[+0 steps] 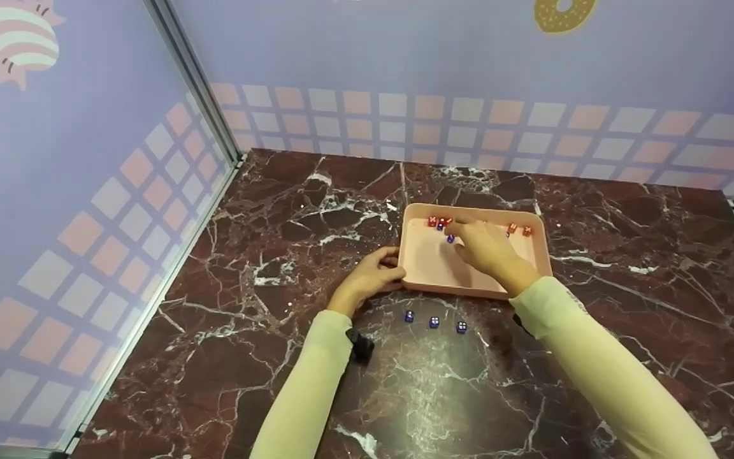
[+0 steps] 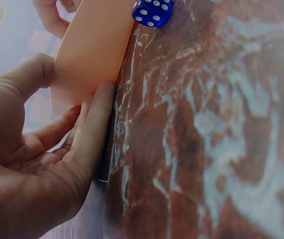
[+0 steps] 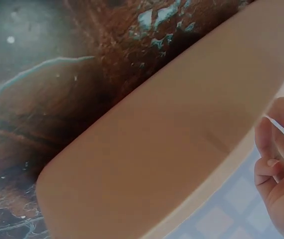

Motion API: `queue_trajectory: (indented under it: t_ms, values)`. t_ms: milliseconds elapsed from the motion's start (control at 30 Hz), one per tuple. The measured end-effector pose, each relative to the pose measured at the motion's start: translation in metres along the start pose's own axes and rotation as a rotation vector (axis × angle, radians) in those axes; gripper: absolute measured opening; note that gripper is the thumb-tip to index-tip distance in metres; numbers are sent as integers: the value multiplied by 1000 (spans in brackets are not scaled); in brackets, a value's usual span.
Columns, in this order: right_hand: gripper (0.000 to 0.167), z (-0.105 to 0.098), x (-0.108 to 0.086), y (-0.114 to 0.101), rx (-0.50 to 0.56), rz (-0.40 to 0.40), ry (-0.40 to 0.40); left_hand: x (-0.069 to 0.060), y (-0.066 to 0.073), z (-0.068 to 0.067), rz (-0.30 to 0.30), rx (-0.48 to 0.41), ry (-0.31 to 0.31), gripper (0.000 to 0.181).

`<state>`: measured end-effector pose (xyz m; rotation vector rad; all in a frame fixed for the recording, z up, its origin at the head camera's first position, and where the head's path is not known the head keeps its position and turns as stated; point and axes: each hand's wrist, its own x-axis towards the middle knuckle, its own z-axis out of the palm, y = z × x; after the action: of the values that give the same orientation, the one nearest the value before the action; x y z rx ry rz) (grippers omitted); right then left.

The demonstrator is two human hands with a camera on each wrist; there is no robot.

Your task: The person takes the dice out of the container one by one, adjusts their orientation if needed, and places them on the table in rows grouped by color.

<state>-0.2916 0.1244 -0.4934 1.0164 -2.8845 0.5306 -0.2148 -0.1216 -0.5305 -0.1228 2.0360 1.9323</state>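
A pale orange tray (image 1: 431, 284) sits on the marbled table with red and blue dice along its far side. My left hand (image 1: 370, 274) holds the tray's left end; in the left wrist view the thumb (image 2: 41, 67) meets the rim and the fingers (image 2: 101, 107) reach the base. My right hand (image 1: 485, 245) reaches over the tray from the right, its thumb and forefinger apart near a blue die (image 1: 450, 239). In the right wrist view the tray wall (image 3: 157, 134) hides its fingertips. Red dice (image 1: 432, 221) lie beside those fingers.
Three blue dice (image 1: 434, 322) stand in a row on the table in front of the tray. More red dice (image 1: 527, 231) are at the tray's far right. Patterned walls (image 1: 469, 64) with metal corner posts (image 1: 198, 76) bound the table's back and left.
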Motion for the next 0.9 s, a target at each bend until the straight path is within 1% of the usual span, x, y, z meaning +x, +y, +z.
queue_trajectory:
  t_ms: [133, 267, 400, 533, 633, 900]
  values:
    - [28, 5, 4, 0, -49, 8, -1, 1, 0, 1, 1, -14, -9, 60]
    - [25, 6, 9, 0, -76, 45, -22, 3, -1, 1, 4, -21, -9, 60]
    - [22, 7, 12, 2, -81, 76, -41, 4, -2, 3, 8, -31, -10, 60]
    - [12, 10, 13, 7, -64, 89, -39, 3, -1, 5, 14, -33, -16, 61]
    - [9, 11, 13, 8, -54, 83, -41, 2, -1, 5, 12, -33, -15, 61]
    - [15, 12, 9, 5, -23, 43, -44, 0, -2, -3, 11, -31, -11, 61]
